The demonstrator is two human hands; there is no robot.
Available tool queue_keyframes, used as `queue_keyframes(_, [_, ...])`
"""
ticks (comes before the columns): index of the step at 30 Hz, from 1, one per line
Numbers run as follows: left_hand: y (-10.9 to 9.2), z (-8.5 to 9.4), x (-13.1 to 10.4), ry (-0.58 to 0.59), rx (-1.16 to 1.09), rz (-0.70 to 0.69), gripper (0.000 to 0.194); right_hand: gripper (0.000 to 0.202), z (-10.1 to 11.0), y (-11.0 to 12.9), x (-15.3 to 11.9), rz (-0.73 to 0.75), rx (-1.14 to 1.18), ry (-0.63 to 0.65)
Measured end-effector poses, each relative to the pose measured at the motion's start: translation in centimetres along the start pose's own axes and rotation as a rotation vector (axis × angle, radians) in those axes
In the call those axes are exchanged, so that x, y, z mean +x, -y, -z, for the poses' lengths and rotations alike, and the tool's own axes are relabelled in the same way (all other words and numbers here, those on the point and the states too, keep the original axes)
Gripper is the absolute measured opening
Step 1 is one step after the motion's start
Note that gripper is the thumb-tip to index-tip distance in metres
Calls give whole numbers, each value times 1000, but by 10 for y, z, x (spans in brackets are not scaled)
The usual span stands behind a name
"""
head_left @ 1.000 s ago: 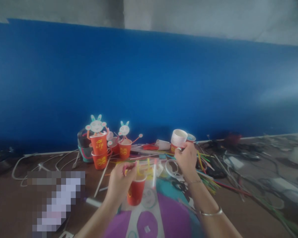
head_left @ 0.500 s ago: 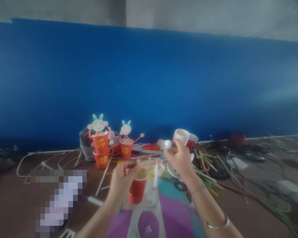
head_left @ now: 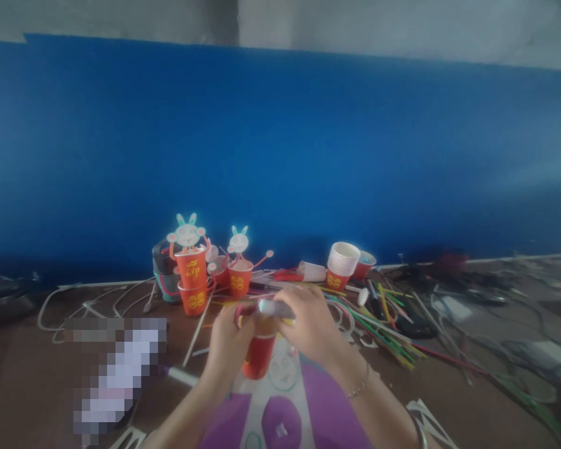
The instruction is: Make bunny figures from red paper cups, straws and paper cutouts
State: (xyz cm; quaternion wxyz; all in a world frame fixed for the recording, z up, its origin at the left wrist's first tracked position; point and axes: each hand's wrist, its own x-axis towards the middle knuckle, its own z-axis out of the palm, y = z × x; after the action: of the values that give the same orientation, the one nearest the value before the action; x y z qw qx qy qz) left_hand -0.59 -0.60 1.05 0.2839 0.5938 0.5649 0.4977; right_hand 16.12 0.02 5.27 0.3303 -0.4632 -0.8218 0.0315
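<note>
A red paper cup [head_left: 258, 358] with gold print stands upright on a colourful printed sheet, right in front of me. At its rim my left hand [head_left: 236, 330] is closed in a pinch, and the fingertips cover whatever lies between them. My right hand [head_left: 311, 318] is closed around a short pale tube [head_left: 275, 308] with a whitish end, held lying sideways just above the cup. The whitish end points left and reaches close to my left fingertips; whether they touch, I cannot tell. The cup's mouth is largely hidden behind both hands.
Behind on the left stand stacked red cups [head_left: 194, 298] topped by a paper rabbit, and a second rabbit cup [head_left: 239, 277]. White-rimmed nested cups [head_left: 343, 259] stand back right. Bundled coloured straws [head_left: 397, 349] lie at right; a marker [head_left: 182, 376] lies left. A blue wall rises behind.
My right hand has come left and slightly down with the pale tube, from near the nested cups to above the red cup. The tube has turned sideways. My left hand stays at the rim.
</note>
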Motion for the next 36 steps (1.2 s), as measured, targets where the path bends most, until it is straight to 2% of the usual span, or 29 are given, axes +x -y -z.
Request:
queue_keyframes(9, [-8, 5, -3, -99, 316, -112, 20, 15, 4, 7, -1, -48, -3, 18])
queue_keyframes(16, [-10, 5, -4, -133, 294, -129, 20, 10, 0, 9, -3, -37, -20, 7])
queue_keyframes(20, [-10, 5, -4, -112, 286, -138, 20, 10, -2, 7, -2, -75, -65, -46])
queue_keyframes(24, [-10, 5, -3, -111, 302, -140, 20, 12, -2, 7, -4, -72, -26, 8])
queue_keyframes(28, [-9, 5, -4, -116, 307, -114, 19, 14, -3, 9, -4, -81, -58, -18])
queue_keyframes(32, [-10, 6, -4, -135, 328, -151, 19, 14, -4, 9, -4, -81, -63, 8])
queue_keyframes(36, [-11, 8, -3, -152, 359, -194, 19, 11, -7, 11, -5, -109, -55, -27])
